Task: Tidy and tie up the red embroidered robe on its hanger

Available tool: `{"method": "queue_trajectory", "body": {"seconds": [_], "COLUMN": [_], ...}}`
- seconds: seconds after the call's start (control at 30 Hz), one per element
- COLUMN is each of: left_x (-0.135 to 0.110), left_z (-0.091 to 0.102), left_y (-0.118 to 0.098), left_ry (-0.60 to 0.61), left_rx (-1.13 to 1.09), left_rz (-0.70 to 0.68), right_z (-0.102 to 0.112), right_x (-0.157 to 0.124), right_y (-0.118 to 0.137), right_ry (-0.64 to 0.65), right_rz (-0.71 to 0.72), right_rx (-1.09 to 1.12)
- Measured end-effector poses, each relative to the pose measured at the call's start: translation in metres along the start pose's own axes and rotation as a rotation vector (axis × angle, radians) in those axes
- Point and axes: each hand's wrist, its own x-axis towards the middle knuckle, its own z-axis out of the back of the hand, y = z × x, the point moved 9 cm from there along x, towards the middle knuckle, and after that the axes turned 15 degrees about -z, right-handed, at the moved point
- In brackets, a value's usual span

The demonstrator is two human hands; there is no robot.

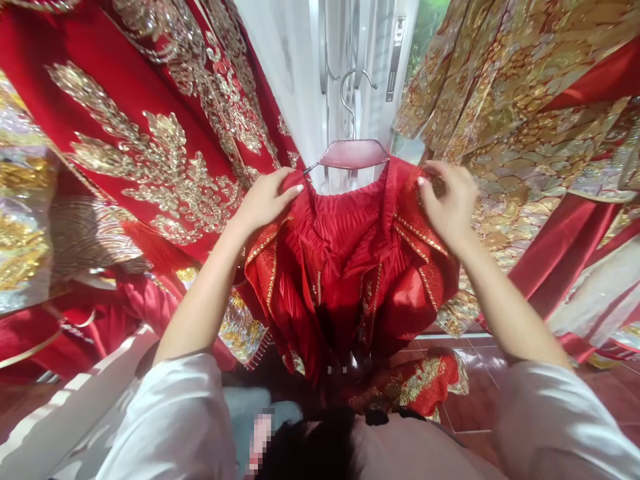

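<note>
A red dress (345,233) with a gathered neckline and gold-beaded shoulder flaps hangs in front of me on a pinkish hanger (354,154). The hanger's metal hook (344,87) points up before a white door; whether it rests on anything I cannot tell. My left hand (267,197) is closed over the dress's left shoulder, thumb on top and fingers hidden behind the cloth. At the opposite shoulder, my right hand (453,200) grips the edge of the beaded flap, with its thumb and curled fingers near each other. The lower part of the dress falls into shadow.
On the left hangs a large red garment (170,147) with gold sequin embroidery. Gold scale-patterned cloth (505,167) hangs on the right, close to my right hand. The white door (380,40) bears a metal lock plate (395,60). Reddish tiles (473,403) cover the floor.
</note>
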Motion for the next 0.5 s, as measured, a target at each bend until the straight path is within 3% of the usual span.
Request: {"method": "queue_trajectory", "body": {"seconds": [0.07,0.13,0.17,0.27,0.33,0.37,0.43,0.5], "left_x": [-0.027,-0.071,-0.096,-0.158,-0.195,-0.207,-0.217,-0.215], "left_z": [0.004,-0.008,-0.024,-0.118,-0.181,-0.203,-0.230,-0.241], "left_y": [-0.011,-0.030,-0.040,-0.060,-0.058,-0.056,-0.049,-0.040], "left_ry": [-0.206,-0.391,-0.434,-0.232,-0.086,-0.052,-0.054,-0.087], "left_rx": [0.092,0.141,0.141,-0.045,-0.163,-0.194,-0.213,-0.241], "left_rz": [0.029,0.091,0.129,0.296,0.515,0.582,0.645,0.625], "right_z": [-0.008,-0.049,-0.072,-0.139,-0.171,-0.182,-0.197,-0.204], "right_x": [-0.061,-0.127,-0.158,-0.225,-0.244,-0.247,-0.247,-0.247], "right_y": [0.000,-0.003,-0.011,-0.049,-0.064,-0.067,-0.067,-0.062], "right_ry": [-0.061,0.142,0.258,0.509,0.564,0.571,0.567,0.565], "right_rz": [-0.006,-0.001,-0.068,-0.451,-0.642,-0.690,-0.717,-0.720], "right_rx": [-0.004,0.008,0.020,0.164,0.287,0.331,0.387,0.431]}}
